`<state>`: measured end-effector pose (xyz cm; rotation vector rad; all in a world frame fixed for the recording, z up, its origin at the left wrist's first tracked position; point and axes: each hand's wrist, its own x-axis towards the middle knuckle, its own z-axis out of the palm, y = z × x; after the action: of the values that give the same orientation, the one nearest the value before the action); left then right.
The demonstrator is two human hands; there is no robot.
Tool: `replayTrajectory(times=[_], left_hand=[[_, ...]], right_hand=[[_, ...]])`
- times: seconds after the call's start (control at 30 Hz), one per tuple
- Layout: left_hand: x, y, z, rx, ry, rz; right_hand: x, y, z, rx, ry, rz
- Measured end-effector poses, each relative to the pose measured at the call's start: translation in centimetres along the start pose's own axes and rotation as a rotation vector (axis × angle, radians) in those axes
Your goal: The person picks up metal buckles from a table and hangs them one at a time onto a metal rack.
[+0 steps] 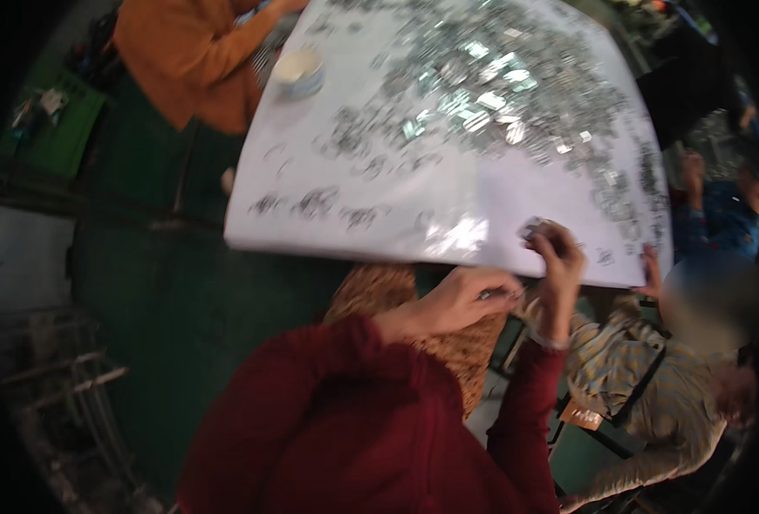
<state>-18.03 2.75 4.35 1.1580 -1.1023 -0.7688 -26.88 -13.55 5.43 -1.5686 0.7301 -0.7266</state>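
My right hand is over the near edge of the white table, its fingers pinching a small grey metal piece. Left of it and lower, just off the table's edge, my left hand is curled closed. A glint of something dark shows among its fingers, too blurred to name. Across the far part of the tabletop spreads a large heap of small shiny metal pieces. Smaller dark clusters of the pieces lie along the table's left near side.
A white tub stands at the table's left edge. Beside it is a person in an orange top. On the right, a person in a checked shirt sits close to my right arm. A green crate stands on the green floor.
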Motion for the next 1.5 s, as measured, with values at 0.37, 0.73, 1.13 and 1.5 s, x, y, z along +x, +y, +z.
replayTrajectory(times=[0.37, 0.73, 1.13, 1.5], left_hand=[[1.0, 1.0, 0.7, -0.034, 0.030, -0.128], [2.1, -3.2, -12.7, 0.956, 0.310, 0.048], [2.9, -5.9, -26.0, 1.546, -0.045, 0.075], [6.9, 0.7, -15.9, 0.642, 0.168, -0.012]], right_hand=[[-9.4, -3.4, 0.7, -0.096, 0.230, -0.124], [-8.8, -3.9, 0.9, 0.055, 0.200, -0.078], [-8.6, -3.8, 0.7, 0.108, 0.178, 0.023], [-9.7, -3.8, -0.4, -0.062, 0.212, -0.018]])
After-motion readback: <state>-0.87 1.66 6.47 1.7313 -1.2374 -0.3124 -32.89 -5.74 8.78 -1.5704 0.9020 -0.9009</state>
